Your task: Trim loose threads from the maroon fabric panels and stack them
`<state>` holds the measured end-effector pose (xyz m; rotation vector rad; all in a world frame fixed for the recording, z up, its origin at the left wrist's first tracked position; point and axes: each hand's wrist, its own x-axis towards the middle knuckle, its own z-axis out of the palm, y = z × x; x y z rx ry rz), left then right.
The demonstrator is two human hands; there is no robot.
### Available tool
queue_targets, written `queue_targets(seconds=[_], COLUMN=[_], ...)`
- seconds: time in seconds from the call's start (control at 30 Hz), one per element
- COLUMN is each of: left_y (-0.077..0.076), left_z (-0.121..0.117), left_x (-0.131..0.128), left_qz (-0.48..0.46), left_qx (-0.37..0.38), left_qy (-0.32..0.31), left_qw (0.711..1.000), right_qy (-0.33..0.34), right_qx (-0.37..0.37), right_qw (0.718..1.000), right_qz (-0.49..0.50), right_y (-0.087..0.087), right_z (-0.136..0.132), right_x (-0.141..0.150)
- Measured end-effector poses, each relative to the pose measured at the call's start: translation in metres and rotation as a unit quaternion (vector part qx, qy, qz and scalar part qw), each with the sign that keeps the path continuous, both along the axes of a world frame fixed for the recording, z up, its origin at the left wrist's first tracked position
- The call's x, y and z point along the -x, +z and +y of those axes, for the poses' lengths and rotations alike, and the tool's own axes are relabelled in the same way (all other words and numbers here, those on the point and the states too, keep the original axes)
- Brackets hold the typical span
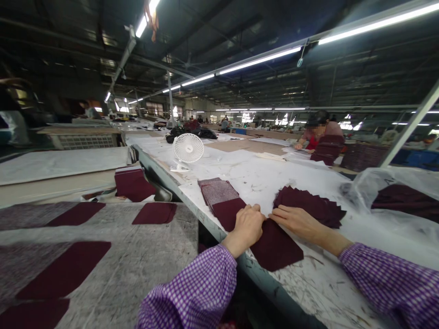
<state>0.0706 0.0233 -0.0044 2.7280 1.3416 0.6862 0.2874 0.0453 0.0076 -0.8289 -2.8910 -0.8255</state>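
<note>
A dark maroon fabric piece [277, 246] lies at the edge of the white-covered table, its far edge between my two hands. My left hand [247, 226] is closed in a pinch on the corner of this piece. From the other side, my right hand [298, 223] comes in with its fingers pressed together, and its fingertips grip the same far edge. Just beyond my left hand lies a stack of maroon and greyish fabric pieces [221, 196], partly covered by that hand. A fanned pile of maroon pieces [308, 203] sits beyond my right hand.
A small white fan [188, 148] stands farther up the table [236, 167]. To the left, a lower grey-covered surface [147, 256] carries several maroon pieces, with a gap between. A clear plastic bag [404, 183] holds dark fabric at right. Another person [320, 132] works across the table.
</note>
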Motion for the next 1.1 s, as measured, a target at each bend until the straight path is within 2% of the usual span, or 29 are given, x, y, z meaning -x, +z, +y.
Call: queue_targets(seconds=[0.13,0.2,0.3,0.43,0.53,0.63,0.87,1.1], left_y=[0.002,0.004,0.008,0.015,0.014,0.006,-0.009,-0.012], left_z=[-0.002,-0.003,-0.002,-0.001,-0.003,-0.005,-0.001,0.000], left_x=[-0.001,-0.002,0.001,0.019,0.036,0.047,0.052,0.055], left_qz=[0.005,0.006,0.003,-0.017,-0.049,-0.081,-0.118,-0.115], left_qx=[0.001,0.003,0.018,0.060,0.065,0.046,0.020,0.008], left_qy=[0.004,0.007,0.008,0.009,0.000,-0.012,-0.026,-0.040], left_qw=[1.000,1.000,1.000,0.998,0.997,0.996,0.993,0.993], right_qy=[-0.046,-0.048,-0.048,-0.064,-0.058,-0.055,-0.069,-0.073], right_qx=[0.014,0.063,0.149,0.165,0.181,0.201,0.214,0.194], right_qw=[0.995,0.986,0.970,0.960,0.960,0.960,0.965,0.977], right_qz=[0.088,0.146,0.187,0.218,0.207,0.186,0.139,0.047], right_y=[0.011,0.014,0.009,0.001,0.002,0.006,0.013,0.024], right_z=[-0.005,-0.011,-0.018,-0.019,-0.019,-0.022,-0.032,-0.029], right_x=[-0.001,0.008,0.025,0.031,0.029,0.030,0.038,0.052])
